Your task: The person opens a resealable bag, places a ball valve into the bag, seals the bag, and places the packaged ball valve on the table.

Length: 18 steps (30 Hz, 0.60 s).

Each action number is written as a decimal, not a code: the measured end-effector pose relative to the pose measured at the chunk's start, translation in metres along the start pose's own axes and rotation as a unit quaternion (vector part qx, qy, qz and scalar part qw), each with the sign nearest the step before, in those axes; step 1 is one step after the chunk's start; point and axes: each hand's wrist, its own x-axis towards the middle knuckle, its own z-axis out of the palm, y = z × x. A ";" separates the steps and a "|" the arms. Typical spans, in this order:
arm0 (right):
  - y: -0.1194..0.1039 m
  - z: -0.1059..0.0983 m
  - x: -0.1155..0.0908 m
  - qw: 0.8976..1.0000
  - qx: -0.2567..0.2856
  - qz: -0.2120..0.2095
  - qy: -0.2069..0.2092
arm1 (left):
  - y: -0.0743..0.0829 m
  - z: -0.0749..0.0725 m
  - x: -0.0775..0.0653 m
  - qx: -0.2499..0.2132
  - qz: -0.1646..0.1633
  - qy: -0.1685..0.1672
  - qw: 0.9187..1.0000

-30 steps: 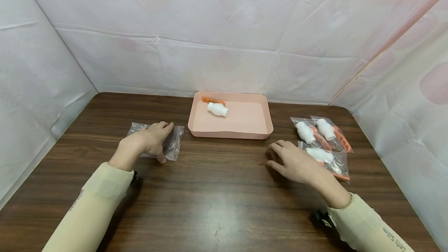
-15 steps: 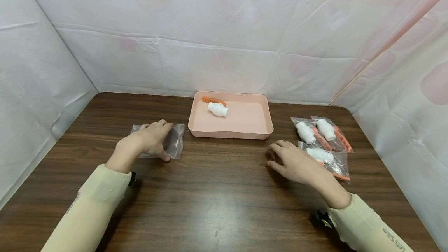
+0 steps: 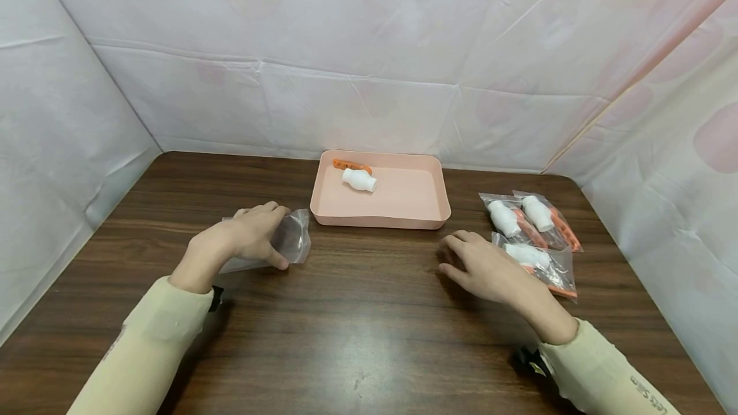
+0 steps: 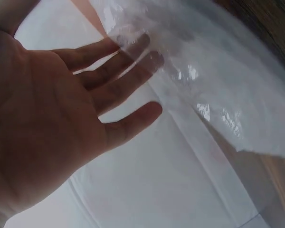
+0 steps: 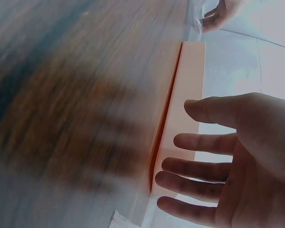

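Observation:
With thumb and fingertips, my left hand holds a clear plastic bag left of the pink tray. The bag is bowed up between them, its near-left part hidden under the hand. In the left wrist view the bag spreads over the fingertips, crinkled and see-through. My right hand hovers low over the table with relaxed, spread fingers and holds nothing. The right wrist view shows its fingers in front of the tray's side.
In the pink tray lie a white, bulging bottle-like piece and a slim orange piece with dark marks. Beyond my right hand rest three clear bags, each with a white and an orange piece. Fabric walls border the table.
My left hand has drawn slightly to the right and toward me, and the bag has moved with it, its right side rising from flat to bowed. My right hand has stayed almost still.

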 end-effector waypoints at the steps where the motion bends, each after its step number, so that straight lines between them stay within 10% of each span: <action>1: 0.000 0.000 0.000 1.000 -0.001 0.000 0.000 | 0.002 0.000 -0.001 -0.005 0.003 -0.004 1.000; 18: -0.009 0.001 0.004 0.999 0.017 -0.018 0.038 | 0.038 0.001 -0.013 -0.036 0.047 0.002 0.998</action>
